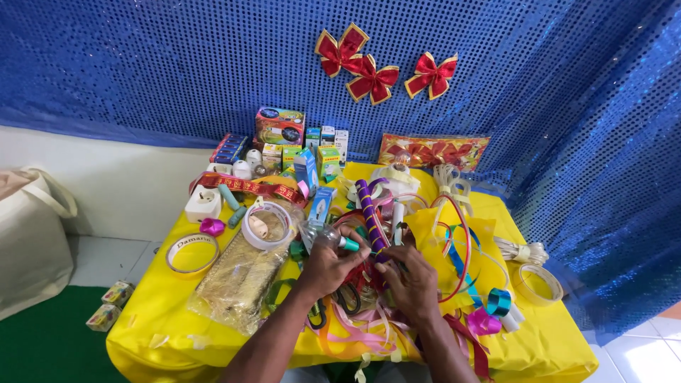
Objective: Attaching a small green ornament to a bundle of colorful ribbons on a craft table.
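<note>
Your left hand (328, 266) is closed around a small clear glass light bulb with a teal base (333, 240), held just above the ribbon heap in the middle of the yellow cloth-covered table (560, 347); it looks light, smooth and fragile, so I think you should grip the base, not the glass. Your right hand (410, 280) pinches a narrow purple ribbon with gold dots (372, 220), soft and limp. Loose ribbons crowd both hands, and the near table edge is close.

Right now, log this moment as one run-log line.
left hand: holds clear bulb | right hand: on ribbon pile, by purple roll | surface: yellow table
</note>
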